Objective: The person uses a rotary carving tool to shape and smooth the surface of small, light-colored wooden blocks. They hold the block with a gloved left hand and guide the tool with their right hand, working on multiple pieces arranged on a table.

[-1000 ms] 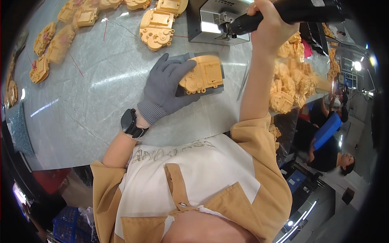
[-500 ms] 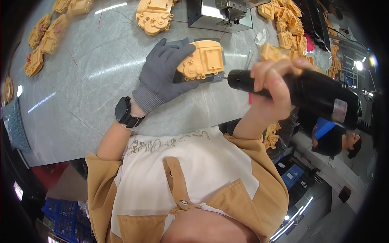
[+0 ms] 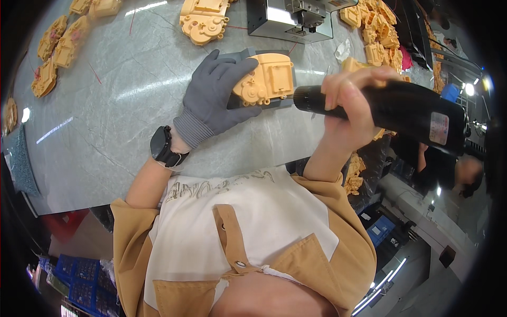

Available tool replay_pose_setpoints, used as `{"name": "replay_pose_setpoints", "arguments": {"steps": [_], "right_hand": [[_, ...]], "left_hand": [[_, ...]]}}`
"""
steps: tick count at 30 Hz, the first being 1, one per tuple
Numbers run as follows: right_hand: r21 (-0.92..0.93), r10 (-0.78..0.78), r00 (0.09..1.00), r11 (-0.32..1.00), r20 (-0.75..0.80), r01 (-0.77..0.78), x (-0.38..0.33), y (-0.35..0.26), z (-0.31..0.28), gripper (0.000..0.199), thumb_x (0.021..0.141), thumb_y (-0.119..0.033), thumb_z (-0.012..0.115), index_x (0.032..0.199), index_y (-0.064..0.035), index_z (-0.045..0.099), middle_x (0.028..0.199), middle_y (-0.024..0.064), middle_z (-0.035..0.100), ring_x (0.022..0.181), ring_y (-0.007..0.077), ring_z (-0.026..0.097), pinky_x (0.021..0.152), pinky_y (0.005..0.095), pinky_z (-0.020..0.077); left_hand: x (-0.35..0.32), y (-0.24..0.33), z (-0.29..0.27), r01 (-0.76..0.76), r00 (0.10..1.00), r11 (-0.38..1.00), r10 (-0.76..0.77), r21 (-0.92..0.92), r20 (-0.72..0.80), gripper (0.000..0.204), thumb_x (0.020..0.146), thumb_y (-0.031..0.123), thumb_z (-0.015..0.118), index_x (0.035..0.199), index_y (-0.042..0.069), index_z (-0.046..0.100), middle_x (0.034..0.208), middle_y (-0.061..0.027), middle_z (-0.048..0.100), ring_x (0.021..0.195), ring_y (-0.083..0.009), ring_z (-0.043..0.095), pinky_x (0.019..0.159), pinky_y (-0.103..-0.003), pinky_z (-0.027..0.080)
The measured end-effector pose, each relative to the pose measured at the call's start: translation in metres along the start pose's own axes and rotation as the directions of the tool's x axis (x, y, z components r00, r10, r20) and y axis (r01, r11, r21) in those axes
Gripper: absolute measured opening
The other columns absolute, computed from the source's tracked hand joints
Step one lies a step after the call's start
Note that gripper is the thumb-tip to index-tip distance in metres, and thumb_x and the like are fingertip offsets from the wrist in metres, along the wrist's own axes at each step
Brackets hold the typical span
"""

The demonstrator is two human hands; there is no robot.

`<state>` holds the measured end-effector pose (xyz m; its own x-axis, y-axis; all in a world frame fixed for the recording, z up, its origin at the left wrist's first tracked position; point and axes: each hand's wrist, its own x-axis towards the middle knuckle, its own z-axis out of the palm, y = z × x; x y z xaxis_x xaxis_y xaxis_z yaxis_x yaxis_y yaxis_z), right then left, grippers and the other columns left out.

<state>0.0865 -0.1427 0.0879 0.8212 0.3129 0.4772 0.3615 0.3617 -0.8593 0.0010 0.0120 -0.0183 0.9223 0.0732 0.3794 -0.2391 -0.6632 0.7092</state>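
Observation:
My left hand [image 3: 214, 92], in a grey glove, grips a yellow plastic housing [image 3: 269, 79] by its left side. The housing sits on a dark grey block [image 3: 242, 54] on the table. Thumb and fingers lie along the housing's left part and the block. My bare right hand [image 3: 354, 103] is wrapped round a black electric screwdriver [image 3: 406, 111], held nearly level. Its tip end points left at the housing's lower right corner; the bit itself is hard to make out there. Whether the bit touches the housing I cannot tell.
A metal machine [image 3: 290, 21] stands at the table's far side. Yellow housings [image 3: 203, 24] lie beyond my left hand, more [image 3: 55, 47] at far left, and a heap [image 3: 377, 31] at far right. A crumpled white wrapper [image 3: 342, 49] lies nearby. Another person [image 3: 441, 169] is at right.
The screwdriver has moved slightly left and up, closer to the housing's right edge. My left hand keeps its hold on the housing. The other person at right has shifted.

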Motion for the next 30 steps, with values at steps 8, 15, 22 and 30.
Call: {"name": "replay_pose_setpoints", "arguments": {"steps": [8, 15, 22, 30], "right_hand": [[-0.037, 0.071, 0.997, 0.997, 0.009, -0.071, 0.001, 0.004, 0.004, 0.037, 0.070, 0.009, 0.059, 0.098, -0.0018, 0.036, 0.060, 0.0095, 0.055, 0.048, 0.0116, 0.050, 0.047, 0.0236, 0.0429], [-0.246, -0.001, 0.991, 0.969, 0.131, 0.034, -0.004, 0.003, 0.007, 0.033, 0.069, 0.005, 0.053, 0.098, -0.0029, 0.039, 0.060, 0.0080, 0.048, 0.043, 0.0160, 0.042, 0.048, 0.0320, 0.0415], [0.004, 0.129, 0.969, 0.991, -0.209, -0.131, 0.000, -0.016, 0.004, 0.036, 0.071, -0.005, 0.051, 0.106, -0.0018, 0.042, 0.058, 0.0056, 0.045, 0.054, 0.0164, 0.046, 0.061, 0.0313, 0.0424], [0.272, -0.188, 0.962, 0.933, -0.196, 0.237, 0.001, -0.064, -0.057, 0.035, 0.080, -0.008, 0.046, 0.115, -0.0063, 0.052, 0.065, -0.0018, 0.040, 0.057, 0.0101, 0.042, 0.065, 0.0300, 0.0344]], "left_hand": [[-0.002, -0.001, -0.001, 0.016, 1.000, 0.999, -0.015, -0.030, 0.027, 0.073, 0.058, 0.028, 0.078, 0.122, 0.010, 0.047, 0.108, -0.0098, 0.056, 0.107, -0.0278, 0.051, 0.103, -0.048, 0.030], [-0.002, -0.001, 0.000, 0.009, 1.000, 1.000, -0.009, -0.017, 0.022, 0.072, 0.060, 0.031, 0.077, 0.122, 0.011, 0.046, 0.109, -0.0090, 0.056, 0.107, -0.0263, 0.051, 0.102, -0.048, 0.031], [-0.003, 0.015, -0.009, 0.110, 0.993, 0.993, -0.111, -0.039, -0.035, 0.071, 0.064, 0.036, 0.074, 0.123, 0.009, 0.046, 0.113, -0.0130, 0.056, 0.107, -0.0311, 0.051, 0.101, -0.048, 0.031], [0.022, 0.042, -0.038, 0.425, 0.828, 0.484, -0.549, -0.765, 0.113, 0.061, 0.072, 0.027, 0.067, 0.124, 0.003, 0.044, 0.108, -0.0110, 0.056, 0.099, -0.0189, 0.055, 0.082, -0.032, 0.047]]}}
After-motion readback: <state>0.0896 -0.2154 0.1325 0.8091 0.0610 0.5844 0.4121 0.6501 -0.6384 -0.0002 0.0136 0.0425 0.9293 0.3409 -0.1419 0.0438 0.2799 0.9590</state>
